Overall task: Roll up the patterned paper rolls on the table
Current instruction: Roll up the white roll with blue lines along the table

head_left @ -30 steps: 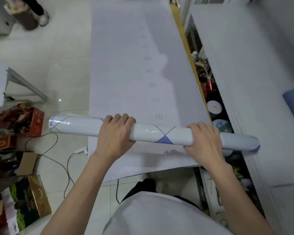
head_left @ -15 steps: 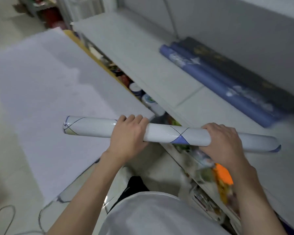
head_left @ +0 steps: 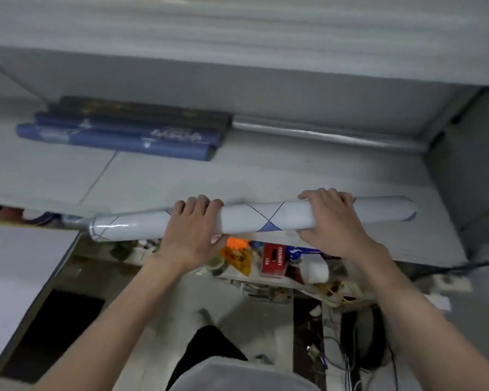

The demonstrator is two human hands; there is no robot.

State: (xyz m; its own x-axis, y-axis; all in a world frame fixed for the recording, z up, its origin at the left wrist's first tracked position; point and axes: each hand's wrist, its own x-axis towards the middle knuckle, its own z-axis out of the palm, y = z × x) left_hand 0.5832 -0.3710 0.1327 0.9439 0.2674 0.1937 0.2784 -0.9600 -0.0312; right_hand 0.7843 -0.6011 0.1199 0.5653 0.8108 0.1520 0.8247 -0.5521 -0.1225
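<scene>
Shift since the earlier frame: the white patterned roll (head_left: 254, 218) has been carried off the flat white sheet (head_left: 20, 263) and to the right. It now hangs level above the near edge of the grey worktop (head_left: 181, 179).
Left hand (head_left: 191, 230): fingers are curled over the top of the roll, left of its middle, gripping it.
Right hand (head_left: 329, 221): likewise wrapped round the roll, nearer its right end.
Roll: fully wound, with blue diamond lines showing between the hands. Whether it touches the worktop cannot be told.
Step in hand: the rolling of this piece appears finished, and it seems to be on its way to being set down.
Next move: probably lowering it flat onto the worktop, parallel to the stored blue rolls (head_left: 116, 134) by the back wall. It would need to be kept tight so the loose edge does not spring open.
Hidden: thumbs and palms lie under the roll, and the paper's free edge is not visible.
Hard to make out: motion blur softens the clutter below the worktop's edge, a red box (head_left: 274, 259) among it. The print on the blue rolls is unreadable.
Cut off: the white sheet runs out at the left border.
</scene>
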